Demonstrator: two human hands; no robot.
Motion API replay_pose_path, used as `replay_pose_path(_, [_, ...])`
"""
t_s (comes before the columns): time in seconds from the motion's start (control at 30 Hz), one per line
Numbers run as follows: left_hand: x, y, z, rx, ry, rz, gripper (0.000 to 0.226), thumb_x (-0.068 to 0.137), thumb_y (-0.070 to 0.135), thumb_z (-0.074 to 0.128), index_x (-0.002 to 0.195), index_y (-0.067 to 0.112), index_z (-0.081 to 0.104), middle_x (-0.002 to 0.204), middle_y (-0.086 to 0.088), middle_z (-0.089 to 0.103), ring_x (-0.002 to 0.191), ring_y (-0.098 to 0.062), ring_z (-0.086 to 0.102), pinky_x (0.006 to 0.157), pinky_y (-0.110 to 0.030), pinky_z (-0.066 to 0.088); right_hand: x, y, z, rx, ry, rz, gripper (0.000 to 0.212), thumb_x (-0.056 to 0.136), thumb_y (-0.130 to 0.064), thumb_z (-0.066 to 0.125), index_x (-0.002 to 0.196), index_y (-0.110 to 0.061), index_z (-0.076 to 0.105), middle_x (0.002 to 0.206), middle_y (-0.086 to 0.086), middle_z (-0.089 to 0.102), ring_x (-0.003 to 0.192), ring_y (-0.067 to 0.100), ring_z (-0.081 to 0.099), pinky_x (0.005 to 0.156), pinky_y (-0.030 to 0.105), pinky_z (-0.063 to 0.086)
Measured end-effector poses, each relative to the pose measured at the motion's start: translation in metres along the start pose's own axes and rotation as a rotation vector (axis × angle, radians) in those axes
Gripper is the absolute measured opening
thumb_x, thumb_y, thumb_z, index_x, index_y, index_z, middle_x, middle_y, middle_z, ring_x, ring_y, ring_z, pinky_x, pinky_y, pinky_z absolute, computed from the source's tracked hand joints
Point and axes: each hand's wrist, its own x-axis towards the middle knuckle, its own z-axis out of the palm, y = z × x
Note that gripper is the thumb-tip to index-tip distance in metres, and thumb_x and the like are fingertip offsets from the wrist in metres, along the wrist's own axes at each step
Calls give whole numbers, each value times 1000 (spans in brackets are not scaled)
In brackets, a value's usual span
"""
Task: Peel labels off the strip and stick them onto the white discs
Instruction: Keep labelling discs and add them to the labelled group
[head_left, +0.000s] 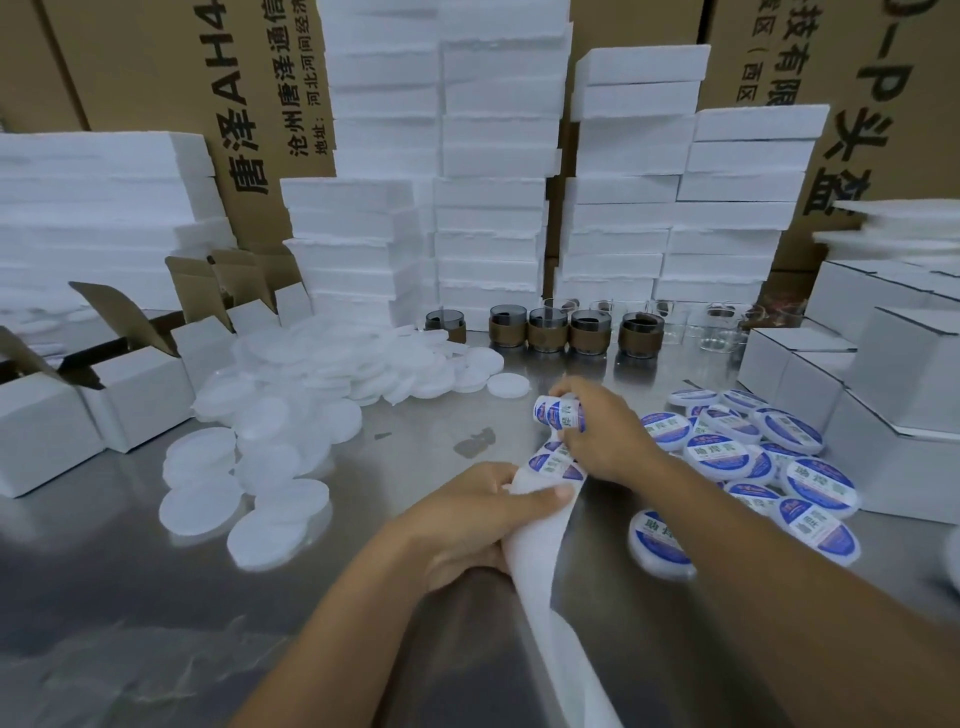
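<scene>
1. Right in the middle, the label strip (535, 571) runs from the near edge of the view up between the two hands. Its lower stretch is bare white backing. Its upper stretch carries round blue-and-white labels (556, 464).
2. The left hand (478, 514) grips the strip where the bare backing starts, with the thumb laid across the front and the fingers curled behind.
3. The right hand (605, 434) is just beyond it, fingers bent round the far end of the strip, which curls over there with labels showing. I cannot tell whether the fingertips have a single label lifted.
4. The labelled discs (719, 453) lie in a loose overlapping heap just right of the right hand, printed faces up.
5. The plain white discs (270, 415) are spread in a far bigger pile to the left, well apart from the hands. One of them sits alone (508, 386) near the right hand's knuckles.
6. Everything rests on a shiny metal table (156, 597).
7. Small white cartons (140, 395) with open flaps line the left side, and closed white cartons are stacked on the right (909, 364).
8. A row of dark glass cups with brown sleeves (548, 332) stands along the back, with clear glasses (717, 327) beside them.
9. Tall stacks of white foam slabs (488, 208) rise behind, against brown cardboard boxes (249, 104) printed with black characters.
</scene>
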Motion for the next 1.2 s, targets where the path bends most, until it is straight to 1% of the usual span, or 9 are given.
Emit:
replay_pose_path(0.13, [10, -4, -4, 71, 259, 32, 23, 95, 24, 54, 80, 8, 63, 79, -7, 66, 64, -15, 61, 54, -25, 53, -1, 8, 3, -44, 22, -17, 56, 81, -22, 68, 130, -26, 42, 130, 5, 47, 112, 21, 49, 93, 37, 44])
replay_pose_path(0.3, [12, -6, -4, 132, 257, 22, 16, 84, 25, 69, 79, 13, 59, 66, 3, 68, 54, -7, 61, 47, -20, 47, -9, 9, 2, -52, 120, 19, 62, 81, -39, 67, 134, -25, 38, 134, 4, 45, 120, 21, 45, 93, 38, 41])
replay_pose_path(0.4, [15, -8, -6, 281, 362, 71, 28, 76, 29, 76, 93, 19, 56, 52, 13, 58, 40, 0, 49, 39, -14, 38, -20, 2, -4, 70, 182, -5, 49, 86, -30, 62, 130, -22, 43, 131, 3, 46, 118, 18, 45, 92, 33, 40])
replay_pose_path(0.5, [17, -12, -10, 343, 416, 115, 39, 71, 31, 80, 99, 27, 52, 59, 10, 56, 42, 5, 50, 41, -8, 38, -41, -7, -12, 192, 273, -34, 34, 88, -18, 58, 121, -20, 50, 121, -2, 49, 115, 14, 45, 89, 22, 32])
replay_pose_path(0.67, [20, -14, -13, 307, 478, 192, 31, 75, 29, 77, 97, 26, 56, 63, 7, 56, 42, 3, 50, 40, -10, 38, -82, -28, -13, 386, 306, -40, 20, 87, -10, 57, 101, -24, 59, 108, -6, 56, 93, 1, 48, 73, 1, 30])
replay_pose_path(0.73, [22, -15, -13, 286, 507, 224, 24, 78, 30, 74, 94, 27, 58, 64, 8, 56, 41, 1, 49, 38, -11, 36, -95, -33, -11, 376, 310, -72, 20, 87, -9, 56, 95, -27, 60, 104, -8, 58, 94, 0, 50, 76, -4, 29])
replay_pose_path(0.83, [23, -19, -12, 273, 558, 254, 13, 83, 24, 69, 88, 29, 58, 66, 7, 53, 46, -3, 47, 44, -15, 36, -107, -34, -11, 315, 312, -119, 19, 87, -7, 54, 94, -23, 61, 102, -9, 58, 100, 4, 50, 82, 4, 30])
replay_pose_path(0.93, [21, -21, -14, 259, 622, 278, 16, 87, 17, 62, 82, 31, 57, 68, 6, 53, 56, -9, 48, 52, -21, 36, -111, -29, -13, 233, 259, -145, 22, 89, -6, 50, 99, -21, 62, 104, -9, 56, 104, 5, 48, 87, 15, 31])
replay_pose_path(1.2, [-3, -14, -40, 288, 725, 277, 15, 89, 14, 57, 83, 28, 58, 77, 4, 58, 68, -13, 57, 63, -25, 43, -111, -22, -17, 282, 268, -106, 26, 90, -5, 50, 96, -29, 58, 103, -11, 56, 101, 4, 48, 81, 12, 33])
